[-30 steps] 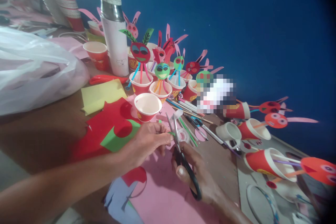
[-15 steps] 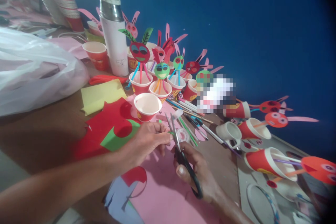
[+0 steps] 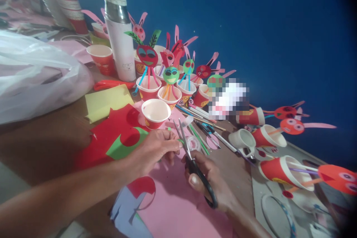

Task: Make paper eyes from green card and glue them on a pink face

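Observation:
My right hand (image 3: 210, 180) grips black-handled scissors (image 3: 192, 160), blades slightly apart and pointing up and away. My left hand (image 3: 156, 148) pinches a small green paper piece (image 3: 181, 141) right at the blades. Both hands hover over a pink paper sheet (image 3: 173, 208). Just beyond them stands an empty red paper cup (image 3: 155, 113) on red paper (image 3: 111, 134) with a green cut-out (image 3: 122, 148).
Red cups holding paper faces on straws (image 3: 170, 81) line the blue wall. A white flask (image 3: 119, 37), stacked cups (image 3: 69, 7), a plastic bag (image 3: 36, 74), yellow paper (image 3: 107, 100), pens (image 3: 200, 119), a tape roll (image 3: 193, 143) and tipped cups (image 3: 284, 173) crowd the table.
The scissor blades have shifted slightly against the green piece; both hands stay in almost the same place.

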